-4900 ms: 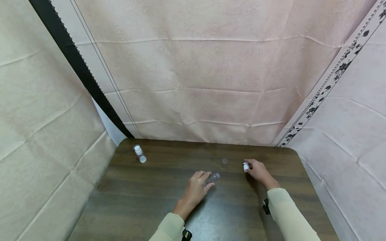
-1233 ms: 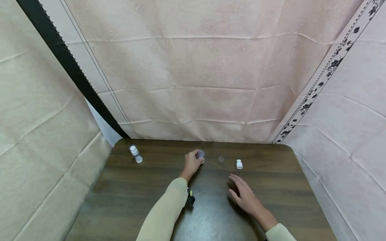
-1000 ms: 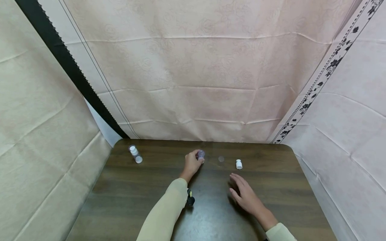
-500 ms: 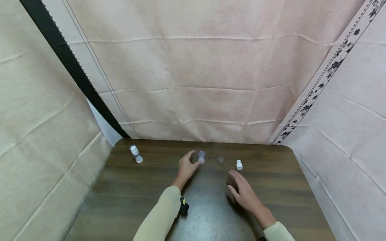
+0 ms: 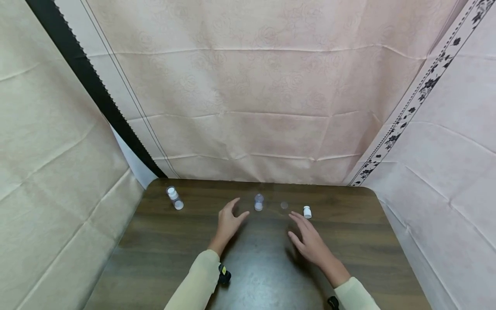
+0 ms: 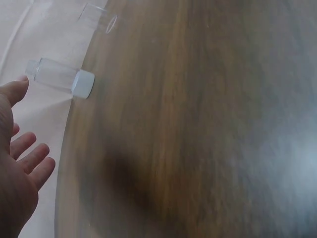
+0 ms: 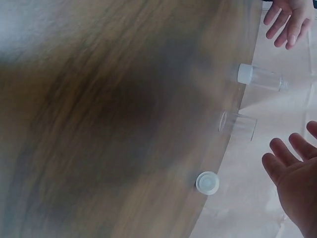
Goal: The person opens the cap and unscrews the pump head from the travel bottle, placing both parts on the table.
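Observation:
A small clear bottle (image 5: 258, 202) stands upright with a white part (image 6: 83, 84) at its foot, near the table's far edge. My left hand (image 5: 227, 223) hovers to its left, thumb and fingers spread, holding nothing. To the bottle's right is a clear open cup (image 7: 238, 125), faint against the wood in the head view. A little white bottle (image 5: 307, 212) stands further right. My right hand (image 5: 308, 241) holds nothing; its extended fingertips overlap the area just left of the white bottle in the head view.
Another clear bottle with white parts (image 5: 175, 198) is at the table's far left corner. The brown wooden table (image 5: 186, 249) has rounded far corners. Pale cloth (image 5: 248, 129) hangs behind it and on both sides.
Earlier my left hand held the clear bottle and my right the white bottle; both now stand released. My left hand has drawn back leftward; my right has lately edged forward and left.

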